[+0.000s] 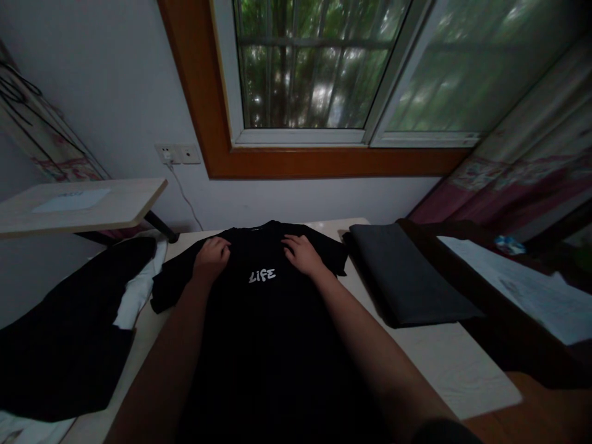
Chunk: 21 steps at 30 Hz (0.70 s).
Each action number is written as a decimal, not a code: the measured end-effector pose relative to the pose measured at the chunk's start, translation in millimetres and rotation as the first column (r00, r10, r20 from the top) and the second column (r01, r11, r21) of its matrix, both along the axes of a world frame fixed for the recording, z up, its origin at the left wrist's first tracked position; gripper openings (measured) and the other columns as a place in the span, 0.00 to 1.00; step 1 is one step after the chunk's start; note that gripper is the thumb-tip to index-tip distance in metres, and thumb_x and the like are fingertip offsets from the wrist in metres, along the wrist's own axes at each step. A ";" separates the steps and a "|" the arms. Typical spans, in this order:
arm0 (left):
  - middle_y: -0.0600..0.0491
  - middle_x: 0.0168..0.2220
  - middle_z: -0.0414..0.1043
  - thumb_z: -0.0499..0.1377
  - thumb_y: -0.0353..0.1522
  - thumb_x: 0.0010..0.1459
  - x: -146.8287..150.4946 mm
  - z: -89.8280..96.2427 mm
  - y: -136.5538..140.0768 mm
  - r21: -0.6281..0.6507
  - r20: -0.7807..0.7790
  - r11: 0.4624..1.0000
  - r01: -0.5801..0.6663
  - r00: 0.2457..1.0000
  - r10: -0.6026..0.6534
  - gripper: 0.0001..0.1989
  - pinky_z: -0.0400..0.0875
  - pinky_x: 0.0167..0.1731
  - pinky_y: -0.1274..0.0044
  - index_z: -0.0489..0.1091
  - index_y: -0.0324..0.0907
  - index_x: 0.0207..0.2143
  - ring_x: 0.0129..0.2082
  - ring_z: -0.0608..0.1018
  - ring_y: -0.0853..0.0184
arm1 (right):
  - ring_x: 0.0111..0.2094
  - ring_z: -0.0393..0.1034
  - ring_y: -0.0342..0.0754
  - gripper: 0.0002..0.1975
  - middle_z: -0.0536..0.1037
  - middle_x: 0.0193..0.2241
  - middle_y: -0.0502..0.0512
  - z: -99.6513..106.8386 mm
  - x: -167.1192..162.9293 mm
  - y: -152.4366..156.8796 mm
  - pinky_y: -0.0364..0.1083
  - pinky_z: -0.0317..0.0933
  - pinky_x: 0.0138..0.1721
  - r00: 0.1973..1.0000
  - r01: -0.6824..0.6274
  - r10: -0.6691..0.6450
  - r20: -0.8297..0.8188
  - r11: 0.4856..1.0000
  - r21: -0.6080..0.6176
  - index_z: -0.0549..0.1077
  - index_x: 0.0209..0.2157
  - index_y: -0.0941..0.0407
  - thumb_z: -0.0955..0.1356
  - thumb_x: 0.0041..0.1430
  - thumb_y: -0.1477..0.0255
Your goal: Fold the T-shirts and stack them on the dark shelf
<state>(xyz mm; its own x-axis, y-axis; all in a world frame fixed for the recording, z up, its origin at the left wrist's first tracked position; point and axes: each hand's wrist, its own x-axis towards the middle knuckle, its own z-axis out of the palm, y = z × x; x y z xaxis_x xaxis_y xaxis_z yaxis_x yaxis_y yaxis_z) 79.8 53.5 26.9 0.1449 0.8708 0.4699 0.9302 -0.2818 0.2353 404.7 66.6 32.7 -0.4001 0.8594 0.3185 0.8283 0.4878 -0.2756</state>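
Observation:
A black T-shirt (pixel 272 345) lies spread on a pale table, its collar toward the wall and white lettering across the chest. My left hand (pixel 211 259) rests on the left shoulder area, fingers loosely bent against the fabric. On the opposite side of the chest, my right hand (pixel 303 254) lies with its fingers apart, touching the cloth below the right shoulder. Both sleeves extend outward past the hands. The lower part of the shirt runs between my forearms toward me and out of view.
To the right, a folded dark grey cloth (pixel 407 271) lies on the table (pixel 453 364). Dark and white garments (pixel 69 327) are piled at left, beneath a raised wooden shelf (pixel 124 206). A plugged-in cable (pixel 182 191) hangs from the wall socket, left of the window.

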 end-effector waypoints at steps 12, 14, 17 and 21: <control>0.48 0.60 0.72 0.51 0.38 0.66 -16.8 2.4 -50.0 -0.102 -0.151 0.991 0.084 0.984 -0.099 0.21 0.63 0.63 0.61 0.72 0.44 0.56 0.60 0.71 0.57 | 0.60 0.63 0.54 0.19 0.70 0.62 0.58 0.4 18.6 -57.0 0.56 0.58 0.62 0.997 -0.077 0.077 -0.001 0.997 0.009 0.73 0.58 0.55 0.63 0.68 0.70; 0.48 0.61 0.71 0.50 0.37 0.66 -18.0 3.5 -55.8 -0.119 -0.167 0.991 0.062 0.983 -0.082 0.22 0.62 0.64 0.61 0.71 0.44 0.58 0.62 0.70 0.57 | 0.61 0.62 0.54 0.19 0.70 0.62 0.58 2.0 20.7 -65.9 0.56 0.58 0.63 0.997 -0.079 0.079 0.003 0.997 -0.002 0.73 0.58 0.55 0.63 0.68 0.70; 0.47 0.61 0.70 0.49 0.36 0.66 -20.1 5.2 -65.7 -0.132 -0.186 0.990 0.053 0.980 -0.077 0.23 0.60 0.65 0.61 0.70 0.42 0.59 0.63 0.69 0.57 | 0.62 0.62 0.54 0.20 0.70 0.62 0.58 4.3 25.0 -74.5 0.56 0.56 0.64 0.997 -0.076 0.076 0.015 0.997 -0.012 0.72 0.58 0.55 0.63 0.68 0.71; 0.48 0.64 0.67 0.49 0.35 0.66 -21.4 7.3 -80.6 -0.124 -0.218 0.990 0.063 0.972 -0.089 0.23 0.56 0.67 0.58 0.67 0.43 0.61 0.65 0.66 0.56 | 0.62 0.62 0.54 0.20 0.70 0.62 0.59 6.7 30.0 -80.9 0.57 0.56 0.64 0.998 -0.058 0.058 0.024 0.998 -0.005 0.72 0.58 0.55 0.63 0.68 0.71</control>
